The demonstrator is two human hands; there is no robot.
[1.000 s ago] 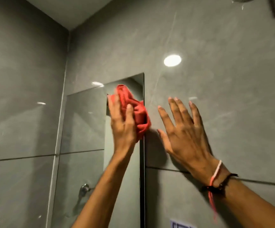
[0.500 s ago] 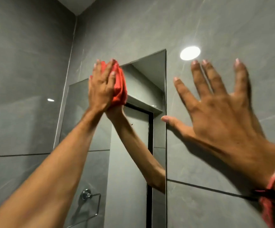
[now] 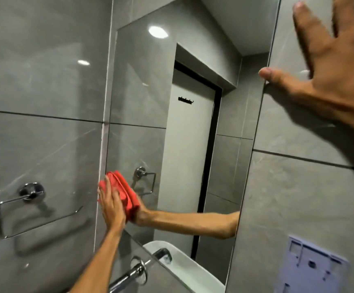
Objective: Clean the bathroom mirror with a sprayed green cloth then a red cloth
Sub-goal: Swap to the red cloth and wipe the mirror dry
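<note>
A tall frameless mirror (image 3: 142,85) hangs on the grey tiled wall. My left hand (image 3: 111,205) presses a bunched red cloth (image 3: 122,188) flat against the mirror's lower left edge, and the glass reflects the hand and forearm. My right hand (image 3: 328,66) is spread with fingers apart, palm against the tile just right of the mirror, thumb touching the mirror's right edge. No green cloth is in view.
A chrome towel ring (image 3: 31,195) is fixed to the left wall. A chrome tap (image 3: 138,269) juts out below the mirror, and a white basin (image 3: 184,269) shows in the reflection. A pale blue plate (image 3: 311,267) sits on the wall at lower right.
My left hand has swept the red cloth from the mirror's top down to its lower left edge. The view has tilted downward, and my right hand stays braced on the wall.
</note>
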